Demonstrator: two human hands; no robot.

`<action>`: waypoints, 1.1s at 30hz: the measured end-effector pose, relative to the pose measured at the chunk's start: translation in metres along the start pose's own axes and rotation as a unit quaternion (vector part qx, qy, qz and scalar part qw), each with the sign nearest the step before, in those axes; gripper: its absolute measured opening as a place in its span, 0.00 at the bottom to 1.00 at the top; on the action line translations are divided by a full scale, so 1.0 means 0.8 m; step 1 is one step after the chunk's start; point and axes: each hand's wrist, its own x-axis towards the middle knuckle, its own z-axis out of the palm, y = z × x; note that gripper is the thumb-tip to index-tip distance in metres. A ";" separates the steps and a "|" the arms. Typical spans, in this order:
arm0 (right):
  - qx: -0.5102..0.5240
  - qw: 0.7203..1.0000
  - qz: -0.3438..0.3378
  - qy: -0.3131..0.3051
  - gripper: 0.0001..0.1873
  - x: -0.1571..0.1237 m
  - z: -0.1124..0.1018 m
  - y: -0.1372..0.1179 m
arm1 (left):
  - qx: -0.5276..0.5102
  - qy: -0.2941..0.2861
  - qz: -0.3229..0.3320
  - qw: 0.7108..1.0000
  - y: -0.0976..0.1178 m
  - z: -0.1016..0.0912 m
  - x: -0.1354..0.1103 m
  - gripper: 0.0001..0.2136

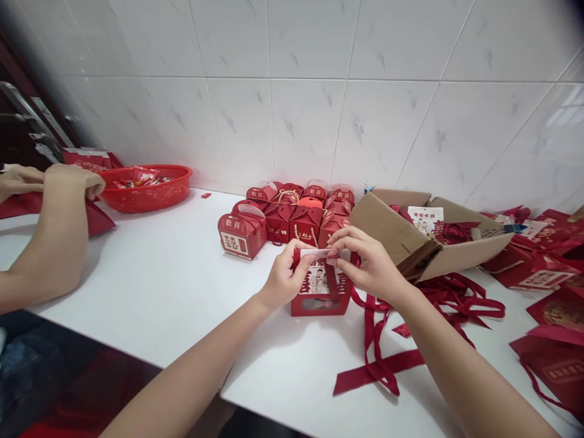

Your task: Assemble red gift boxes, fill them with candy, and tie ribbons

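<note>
A small red gift box (pixel 296 306) with an oval window stands upright on the white table in front of me. Its front bears a white printed card (pixel 318 281). My left hand (pixel 287 274) grips the box's top edge at the left, thumb on the front. At the top right, my right hand (pixel 365 261) pinches a dark red ribbon (pixel 335 286) that hangs down over the card. The fingers partly hide the box's top. Loose red ribbons (pixel 376 340) lie beside the box, below my right forearm.
Several closed red boxes (pixel 305 222) stand behind, with one red box (pixel 241 234) in front of them. An open cardboard carton (pixel 392 234) holds cards and ribbons. More red boxes (pixel 529 267) lie at right. At left, a co-worker's arm (pixel 55 243) is near a red basin (pixel 150 198) of wrapped sweets.
</note>
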 end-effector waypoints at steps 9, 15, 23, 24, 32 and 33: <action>0.001 0.997 0.059 0.047 0.03 0.000 0.005 -0.009 | -0.003 0.003 -0.010 1.000 -0.002 0.000 -0.002 0.09; -0.009 0.982 0.173 0.080 0.05 0.000 0.011 -0.030 | -0.002 0.000 -0.011 1.000 -0.001 0.000 -0.004 0.09; -0.011 0.977 0.184 0.107 0.06 0.001 0.020 -0.034 | -0.005 0.001 -0.013 1.000 -0.001 0.001 -0.004 0.09; -0.011 0.978 0.180 0.102 0.06 0.001 0.021 -0.034 | -0.005 0.001 -0.013 1.000 -0.001 0.001 -0.005 0.09; -0.055 0.979 0.139 0.142 0.05 -0.002 0.023 -0.031 | -0.004 0.000 -0.003 1.000 0.000 0.000 -0.005 0.08; -0.062 0.979 0.128 0.149 0.05 -0.001 0.023 -0.030 | -0.004 0.000 -0.003 1.000 0.000 0.000 -0.005 0.08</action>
